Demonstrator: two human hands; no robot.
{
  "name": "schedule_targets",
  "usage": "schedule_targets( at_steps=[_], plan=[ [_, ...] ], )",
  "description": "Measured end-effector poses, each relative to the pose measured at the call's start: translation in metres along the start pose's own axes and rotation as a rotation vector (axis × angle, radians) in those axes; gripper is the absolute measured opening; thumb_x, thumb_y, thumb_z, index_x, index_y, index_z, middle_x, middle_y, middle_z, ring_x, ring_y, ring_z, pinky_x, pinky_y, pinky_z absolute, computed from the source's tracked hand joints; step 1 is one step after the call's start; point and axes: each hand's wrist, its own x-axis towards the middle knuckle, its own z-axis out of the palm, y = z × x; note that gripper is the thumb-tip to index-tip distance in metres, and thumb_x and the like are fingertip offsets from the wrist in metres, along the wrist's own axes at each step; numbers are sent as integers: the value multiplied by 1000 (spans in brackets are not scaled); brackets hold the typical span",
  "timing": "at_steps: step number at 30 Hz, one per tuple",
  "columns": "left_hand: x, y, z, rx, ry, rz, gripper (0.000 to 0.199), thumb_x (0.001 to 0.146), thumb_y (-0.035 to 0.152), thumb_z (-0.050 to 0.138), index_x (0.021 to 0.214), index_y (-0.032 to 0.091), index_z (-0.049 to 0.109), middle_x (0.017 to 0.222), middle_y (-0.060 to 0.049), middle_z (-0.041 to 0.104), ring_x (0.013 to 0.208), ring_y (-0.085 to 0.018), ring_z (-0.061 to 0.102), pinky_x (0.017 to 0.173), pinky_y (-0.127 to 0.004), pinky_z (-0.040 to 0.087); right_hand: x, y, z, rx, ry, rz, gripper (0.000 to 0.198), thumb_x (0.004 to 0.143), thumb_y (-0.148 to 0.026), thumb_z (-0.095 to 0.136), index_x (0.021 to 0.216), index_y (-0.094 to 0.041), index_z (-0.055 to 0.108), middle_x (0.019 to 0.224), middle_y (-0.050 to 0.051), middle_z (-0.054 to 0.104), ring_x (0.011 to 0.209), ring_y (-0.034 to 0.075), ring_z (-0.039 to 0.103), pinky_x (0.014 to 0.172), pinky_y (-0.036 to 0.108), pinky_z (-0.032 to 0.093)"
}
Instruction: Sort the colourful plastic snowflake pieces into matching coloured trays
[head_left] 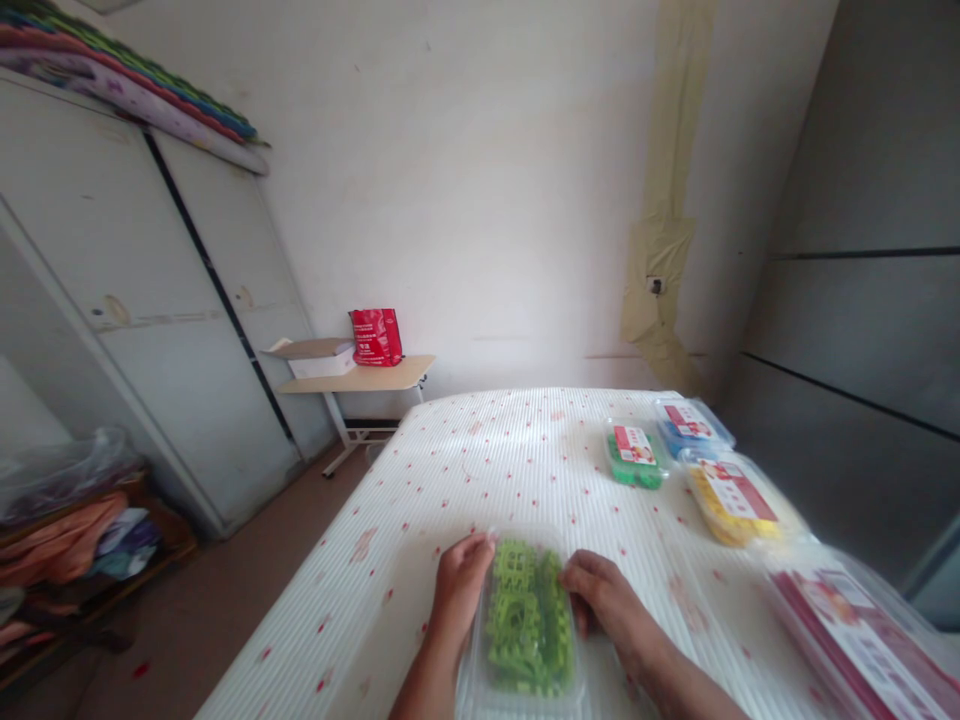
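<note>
Clear container (529,703), green pieces (516,625) inside

Two hands show, one left hand (459,578) and one right hand (602,592). Clear plastic containers number five: one lime-green-filled container (484,693), one emerald-filled container (636,474), one blue-filled container (712,432), one yellow-filled container (709,503) and one maroon-filled container (919,610). Four printed labels (742,492) are visible, one on each of four containers. There is one red-flecked cover (480,470), one side table (409,372), one red carrier bag (377,338), one white box (324,366) and one wall socket (655,285). Sliding wardrobe doors (172,400) come to two. The stacked mats (150,105) and heaped clothes (82,540) overlap too much to count, as do the lime-green pieces (517,630).
</note>
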Motion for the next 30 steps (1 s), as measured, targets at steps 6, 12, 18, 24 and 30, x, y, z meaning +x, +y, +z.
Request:
schedule_targets(
  at_steps=[6, 12, 18, 24, 30],
  plan=[
    [0, -2, -3, -13, -27, 13, 31, 62, 41, 66, 73, 12, 70, 61, -3, 63, 65, -20, 57, 69, -29, 45, 1, 1, -1, 20, -13, 22, 15, 63, -33, 48, 56, -20, 44, 35, -7, 44, 32, 7, 38, 39, 22, 23],
    [2, 1, -7, -41, -80, 16, 34, 65, 42, 63, 78, 12, 71, 78, -8, 71, 84, -25, 62, 83, -34, 44, 1, -2, -1, 41, -22, 39, 12, 61, -31, 48, 57, -20, 44, 37, -7, 44, 31, 7, 38, 37, 21, 22],
    [5, 1, -8, -34, -79, -108, 37, 55, 36, 68, 83, 11, 71, 81, -8, 72, 94, -29, 63, 89, -38, 44, 3, -1, 0, 57, -3, 59, 9, 61, -27, 49, 59, -19, 46, 35, -7, 45, 29, 7, 38, 35, 20, 22],
    [9, -3, -11, -7, -61, -154, 35, 54, 34, 69, 83, 13, 71, 84, -7, 73, 99, -31, 61, 96, -43, 40, 3, -4, 0, 142, 1, 61, 10, 61, -27, 51, 58, -18, 47, 40, -7, 48, 28, 7, 40, 32, 19, 26],
    [15, -11, -15, 8, -90, -135, 35, 57, 36, 71, 84, 14, 71, 85, -8, 73, 104, -31, 59, 99, -45, 37, 4, -5, -1, 149, 4, 84, 11, 66, -25, 49, 58, -18, 46, 39, -7, 48, 26, 7, 41, 30, 18, 25]
  ],
)
